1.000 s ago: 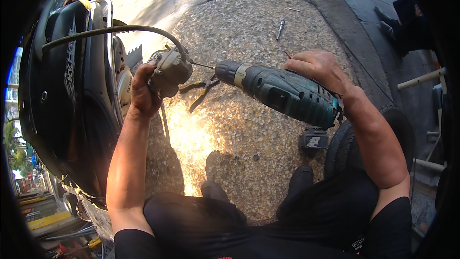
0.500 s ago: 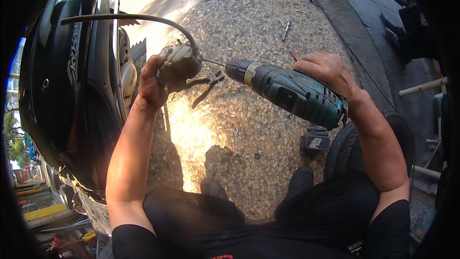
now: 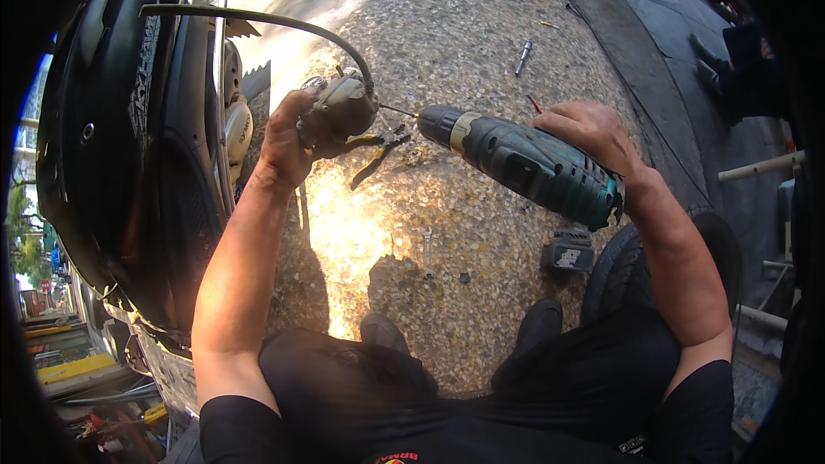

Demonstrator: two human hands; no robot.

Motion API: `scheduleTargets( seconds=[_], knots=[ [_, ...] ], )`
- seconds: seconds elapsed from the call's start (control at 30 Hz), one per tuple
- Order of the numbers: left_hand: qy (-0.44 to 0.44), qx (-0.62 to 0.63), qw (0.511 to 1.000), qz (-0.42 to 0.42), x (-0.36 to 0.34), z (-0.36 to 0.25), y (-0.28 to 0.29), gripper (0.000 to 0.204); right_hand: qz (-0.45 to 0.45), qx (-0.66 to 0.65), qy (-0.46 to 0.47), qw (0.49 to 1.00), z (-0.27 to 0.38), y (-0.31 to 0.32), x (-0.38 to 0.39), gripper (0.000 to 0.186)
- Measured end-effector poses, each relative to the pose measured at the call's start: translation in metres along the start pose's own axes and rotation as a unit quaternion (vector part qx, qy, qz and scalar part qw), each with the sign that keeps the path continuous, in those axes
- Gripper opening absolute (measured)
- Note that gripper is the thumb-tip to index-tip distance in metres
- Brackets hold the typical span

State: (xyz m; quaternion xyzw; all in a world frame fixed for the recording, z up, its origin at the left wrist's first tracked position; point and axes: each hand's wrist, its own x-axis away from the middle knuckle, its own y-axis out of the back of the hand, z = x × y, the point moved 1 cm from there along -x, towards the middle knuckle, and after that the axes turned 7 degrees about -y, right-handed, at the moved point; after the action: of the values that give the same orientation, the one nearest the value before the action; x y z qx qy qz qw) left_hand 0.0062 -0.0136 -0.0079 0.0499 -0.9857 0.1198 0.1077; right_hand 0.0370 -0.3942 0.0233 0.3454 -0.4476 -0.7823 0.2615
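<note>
My left hand [image 3: 285, 142] is closed around a grimy, rounded metal engine part [image 3: 342, 110], possibly a carburetor, and holds it up off the ground. From its top a long black hose [image 3: 284, 22] arches away to the left. In my right hand [image 3: 593, 131] is a teal and black cordless drill [image 3: 524, 163], held level and pointing left. Its thin bit [image 3: 398, 110] reaches the right side of the part; whether the tip is inside a hole I cannot tell. Below the part, yellow-handled pliers [image 3: 378, 155] lie on the ground.
A black scooter [image 3: 120, 146] stands close on my left. A drill battery [image 3: 569, 252] and a tyre [image 3: 632, 271] lie near my right leg. On the pebbled ground are a small wrench [image 3: 428, 251] and a metal socket tool [image 3: 523, 58]. Another person's dark shoe [image 3: 706, 56] shows at far right.
The view has shifted slightly, so the scooter, pliers, part and drill all appear a little further right. Both hands keep their grips, and the bit stays at the part's side.
</note>
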Motion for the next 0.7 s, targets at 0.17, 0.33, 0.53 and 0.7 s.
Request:
scheduleTargets(
  seconds=[0.17, 0.33, 0.53, 0.7],
  knots=[
    [-0.013, -0.016, 0.999, -0.041, 0.004, 0.001, -0.005, 0.047, -0.01, -0.011, 0.02, 1.0, 0.002, -0.001, 0.0, 0.035],
    [0.019, -0.01, 0.998, -0.059, 0.005, -0.001, -0.007, 0.046, -0.004, -0.031, -0.005, 0.999, -0.001, -0.003, 0.003, 0.039],
    [0.049, -0.014, 0.998, -0.04, 0.011, -0.001, -0.015, 0.042, 0.008, -0.073, -0.039, 0.997, -0.008, -0.014, 0.012, 0.045],
    [0.103, 0.027, 0.994, -0.029, 0.011, 0.0, -0.016, 0.066, 0.062, -0.08, -0.077, 0.992, -0.015, -0.024, 0.019, 0.049]
  ],
)
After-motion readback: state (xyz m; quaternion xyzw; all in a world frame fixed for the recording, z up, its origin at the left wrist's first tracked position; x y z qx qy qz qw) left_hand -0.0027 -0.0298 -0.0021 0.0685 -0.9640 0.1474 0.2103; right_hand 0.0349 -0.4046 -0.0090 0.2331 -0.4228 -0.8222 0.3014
